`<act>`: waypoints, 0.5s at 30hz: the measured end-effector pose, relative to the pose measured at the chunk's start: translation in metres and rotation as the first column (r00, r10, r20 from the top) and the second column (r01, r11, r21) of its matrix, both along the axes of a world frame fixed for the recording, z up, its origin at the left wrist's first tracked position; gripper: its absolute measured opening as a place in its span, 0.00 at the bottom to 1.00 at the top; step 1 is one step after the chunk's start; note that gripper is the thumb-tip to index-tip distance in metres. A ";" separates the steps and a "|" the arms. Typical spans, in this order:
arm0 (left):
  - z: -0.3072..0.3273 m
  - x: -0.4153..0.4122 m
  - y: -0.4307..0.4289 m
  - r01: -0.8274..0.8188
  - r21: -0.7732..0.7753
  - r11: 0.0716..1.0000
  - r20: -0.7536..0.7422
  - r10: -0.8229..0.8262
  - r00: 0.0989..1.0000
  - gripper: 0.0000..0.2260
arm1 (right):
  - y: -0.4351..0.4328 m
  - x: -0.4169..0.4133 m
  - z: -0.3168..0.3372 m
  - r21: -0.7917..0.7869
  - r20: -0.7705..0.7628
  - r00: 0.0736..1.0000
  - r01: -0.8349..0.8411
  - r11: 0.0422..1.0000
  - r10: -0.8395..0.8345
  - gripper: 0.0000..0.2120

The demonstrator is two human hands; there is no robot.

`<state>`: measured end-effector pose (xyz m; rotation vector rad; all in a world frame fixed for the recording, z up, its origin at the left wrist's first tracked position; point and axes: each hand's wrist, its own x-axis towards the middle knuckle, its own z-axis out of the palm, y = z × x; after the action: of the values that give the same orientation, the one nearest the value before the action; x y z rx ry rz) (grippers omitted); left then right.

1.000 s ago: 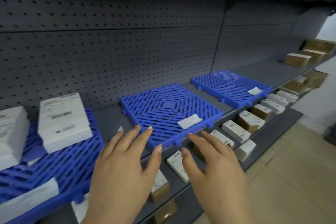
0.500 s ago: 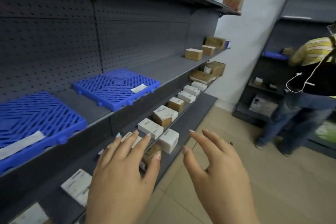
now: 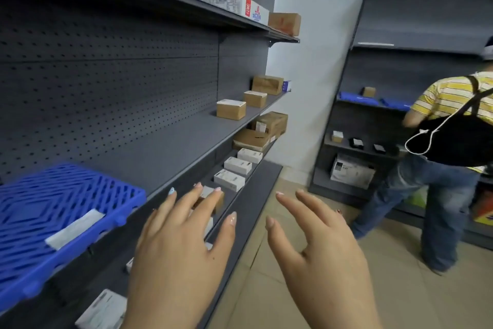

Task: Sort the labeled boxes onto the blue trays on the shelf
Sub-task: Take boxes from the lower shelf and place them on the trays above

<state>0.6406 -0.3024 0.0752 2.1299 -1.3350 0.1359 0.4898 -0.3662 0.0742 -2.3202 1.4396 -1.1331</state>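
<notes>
Two spread, empty hands hover: left hand (image 3: 176, 256) over the labeled boxes (image 3: 229, 180), right hand (image 3: 317, 262) beside them.

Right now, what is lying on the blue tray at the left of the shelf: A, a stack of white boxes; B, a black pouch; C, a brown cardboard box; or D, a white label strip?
D: a white label strip lies flat near the front edge of the blue tray, and the part of the tray in view carries no box.
</notes>
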 end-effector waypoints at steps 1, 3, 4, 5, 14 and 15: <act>0.006 0.006 -0.024 0.003 -0.011 1.000 0.014 -0.003 1.000 0.30 | -0.022 0.005 0.007 -0.006 0.003 1.000 0.004 1.000 -0.004 0.25; 0.016 0.016 -0.072 -0.001 -0.043 0.999 0.029 0.002 1.000 0.33 | -0.065 0.013 0.018 -0.007 0.026 1.000 0.012 1.000 -0.012 0.24; 0.019 0.021 -0.095 -0.003 -0.053 0.999 0.033 0.004 0.999 0.33 | -0.086 0.017 0.022 0.003 0.034 0.999 0.011 1.000 -0.011 0.23; 0.018 0.026 -0.117 -0.002 -0.055 0.998 0.039 0.004 0.999 0.32 | -0.106 0.019 0.023 0.017 0.037 0.999 0.007 1.000 -0.007 0.23; 0.000 0.056 -0.250 -0.204 -0.025 0.979 0.061 0.206 0.977 0.27 | -0.277 0.046 0.013 0.102 0.025 0.988 -0.155 0.983 0.153 0.19; -0.001 0.057 -0.259 -0.254 -0.024 0.967 0.049 0.255 0.966 0.26 | -0.294 0.050 0.015 0.114 0.018 0.981 -0.193 0.975 0.192 0.19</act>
<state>0.6977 -0.5611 0.0739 2.2888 -1.0782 0.3079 0.5393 -0.6607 0.0893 -2.3139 1.2113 -0.9774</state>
